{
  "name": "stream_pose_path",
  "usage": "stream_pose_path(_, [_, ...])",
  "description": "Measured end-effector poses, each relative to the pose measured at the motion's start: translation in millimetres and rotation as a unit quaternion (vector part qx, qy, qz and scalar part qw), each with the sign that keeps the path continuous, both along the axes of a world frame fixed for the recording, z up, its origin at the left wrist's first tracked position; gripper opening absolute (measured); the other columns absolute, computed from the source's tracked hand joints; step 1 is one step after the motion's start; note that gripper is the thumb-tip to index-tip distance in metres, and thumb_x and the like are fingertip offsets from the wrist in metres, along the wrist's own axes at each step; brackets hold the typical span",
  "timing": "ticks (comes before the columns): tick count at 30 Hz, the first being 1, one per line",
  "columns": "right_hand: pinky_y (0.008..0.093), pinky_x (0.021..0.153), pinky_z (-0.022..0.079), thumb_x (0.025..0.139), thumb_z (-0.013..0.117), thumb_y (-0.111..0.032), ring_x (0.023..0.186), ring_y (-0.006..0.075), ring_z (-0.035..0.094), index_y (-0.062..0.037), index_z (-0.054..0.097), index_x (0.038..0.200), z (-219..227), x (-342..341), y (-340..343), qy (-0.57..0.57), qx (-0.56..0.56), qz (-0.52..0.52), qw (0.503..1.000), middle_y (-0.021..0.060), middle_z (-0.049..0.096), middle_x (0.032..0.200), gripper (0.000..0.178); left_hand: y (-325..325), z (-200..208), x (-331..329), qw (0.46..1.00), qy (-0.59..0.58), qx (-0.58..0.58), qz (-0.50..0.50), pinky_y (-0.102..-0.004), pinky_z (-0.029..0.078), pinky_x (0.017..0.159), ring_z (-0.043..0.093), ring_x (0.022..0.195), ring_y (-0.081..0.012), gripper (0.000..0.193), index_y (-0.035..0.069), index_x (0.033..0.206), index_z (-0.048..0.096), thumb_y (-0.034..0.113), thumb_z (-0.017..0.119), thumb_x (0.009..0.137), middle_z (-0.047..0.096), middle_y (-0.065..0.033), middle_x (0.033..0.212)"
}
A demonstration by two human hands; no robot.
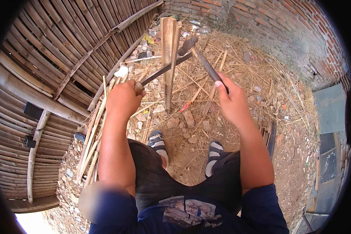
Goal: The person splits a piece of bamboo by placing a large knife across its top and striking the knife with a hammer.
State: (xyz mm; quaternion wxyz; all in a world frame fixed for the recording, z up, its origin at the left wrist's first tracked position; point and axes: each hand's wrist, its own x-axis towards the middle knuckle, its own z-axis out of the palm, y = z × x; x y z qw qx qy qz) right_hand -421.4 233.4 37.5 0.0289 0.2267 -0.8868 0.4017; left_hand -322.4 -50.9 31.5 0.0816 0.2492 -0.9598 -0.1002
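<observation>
On straw-littered brown dirt ground (pixel 185 163) stands a tall, pale, split length of wood (pixel 168 43), near upright ahead of the feet. A long, dark metal blade with a brown wooden handle (pixel 158 73) crosses it, the left hand (pixel 123 95) wrapped around that handle. The right hand (pixel 232 99) grips a dark-headed, wooden-handled hammer (pixel 205 65), its head by the blade's far end.

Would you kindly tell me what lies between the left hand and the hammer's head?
In the head view, the knife's dark blade and the upright split wood lie between the left hand and the hammer's head; the blade crosses the wood.
</observation>
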Motion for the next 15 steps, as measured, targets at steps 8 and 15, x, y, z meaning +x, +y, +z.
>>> stream_pose_path(8, [0.0414,0.063,0.048,0.109,0.048,-0.029,0.067,0.0262,0.064,-0.0054,0.053,0.134,-8,-2,0,0.075,0.046,-0.007,0.996,0.0137,0.061,0.072,0.035,1,1,1,1.000,0.000,0.006,-0.001,-0.0499,0.054,0.079,0.070,0.088,-0.0395,0.036,0.005,0.098,0.070,0.038,0.079,0.086,0.073,-0.0192,0.088])
stream_pose_path(15, [0.0416,0.063,0.048,0.108,0.051,-0.034,0.068,0.0269,0.066,-0.0052,0.057,0.131,-10,-13,4,0.012,-0.018,-0.010,1.000,0.0158,0.063,0.073,0.037,-1,4,3,0.999,-0.040,0.000,0.008,-0.0496,0.056,0.083,0.071,0.095,-0.0379,0.037,0.007,0.103,0.071,0.041,0.077,0.089,0.074,-0.0177,0.096])
